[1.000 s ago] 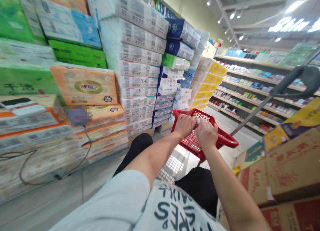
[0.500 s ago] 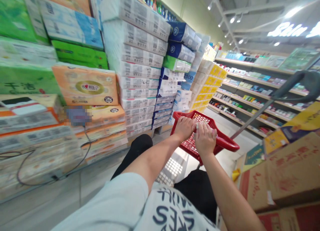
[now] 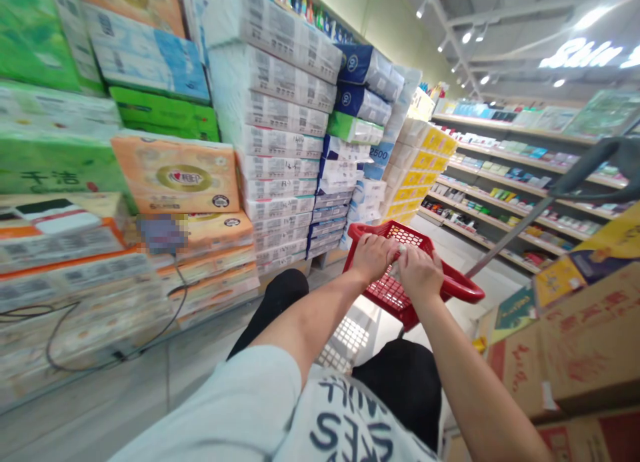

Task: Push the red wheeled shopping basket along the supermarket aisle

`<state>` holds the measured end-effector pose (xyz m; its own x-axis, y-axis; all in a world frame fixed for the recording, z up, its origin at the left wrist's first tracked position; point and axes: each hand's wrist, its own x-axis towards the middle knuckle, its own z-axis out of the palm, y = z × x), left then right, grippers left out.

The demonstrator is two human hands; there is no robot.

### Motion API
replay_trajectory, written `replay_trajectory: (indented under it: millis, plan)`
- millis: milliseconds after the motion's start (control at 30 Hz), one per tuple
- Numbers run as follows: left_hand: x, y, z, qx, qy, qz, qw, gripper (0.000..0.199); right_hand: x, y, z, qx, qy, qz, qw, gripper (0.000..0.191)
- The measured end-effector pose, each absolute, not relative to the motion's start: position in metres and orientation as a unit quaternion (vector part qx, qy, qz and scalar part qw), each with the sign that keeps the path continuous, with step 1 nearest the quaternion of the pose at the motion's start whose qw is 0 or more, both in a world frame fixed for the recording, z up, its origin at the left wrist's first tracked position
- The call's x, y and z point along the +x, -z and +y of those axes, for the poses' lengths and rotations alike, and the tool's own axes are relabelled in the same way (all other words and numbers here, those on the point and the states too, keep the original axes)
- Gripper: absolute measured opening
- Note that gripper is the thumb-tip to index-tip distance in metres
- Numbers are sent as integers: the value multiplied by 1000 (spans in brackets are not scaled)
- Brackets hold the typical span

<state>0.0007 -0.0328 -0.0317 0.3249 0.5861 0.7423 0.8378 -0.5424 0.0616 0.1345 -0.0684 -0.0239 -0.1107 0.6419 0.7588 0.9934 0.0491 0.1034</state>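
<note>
Both my hands rest close together on the near side of a red plastic basket (image 3: pixel 396 295) with a honeycomb mesh. My left hand (image 3: pixel 375 257) has its fingers wrapped over the red bar at the basket's top. Beside it, my right hand (image 3: pixel 420 273) is closed round the same bar, its fingertips near those of my left hand. The basket's inside shows through the mesh in part; my hands and forearms hide the rest. Something small and pale shows between the fingers, too small to name.
Stacked tissue packs (image 3: pixel 180 175) line the left, beside tall piles of white packs (image 3: pixel 285 122). Cardboard boxes (image 3: pixel 590 335) stand at the right, below a grey handle on a metal pole (image 3: pixel 510 235). Stocked shelves (image 3: pixel 500 169) run along the back right.
The surroundings have shifted slightly to the right in view. My right hand has turned a little on the bar, and its fingers now show less. Both hands stay on the basket.
</note>
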Motion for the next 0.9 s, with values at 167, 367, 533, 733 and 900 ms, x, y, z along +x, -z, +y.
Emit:
replay_trajectory:
  millis: [167, 367, 533, 733, 900]
  plan:
    - [0, 31, -33, -798, 366, -451, 162, 39, 142, -31, -53, -728, 227, -608, 220, 44]
    - [-2, 33, -31, -801, 366, -442, 171, 40, 159, -33, -52, -643, 336, -590, 355, 42]
    - [-1, 34, -27, -796, 357, -459, 171, 40, 145, 24, -79, -565, 341, -697, 281, 34]
    - [-1, 32, -27, -794, 358, -460, 171, 40, 150, 25, -87, -532, 285, -755, 256, 46]
    - [1, 31, -26, -796, 355, -463, 161, 40, 152, 9, -69, -599, 236, -718, 266, 43]
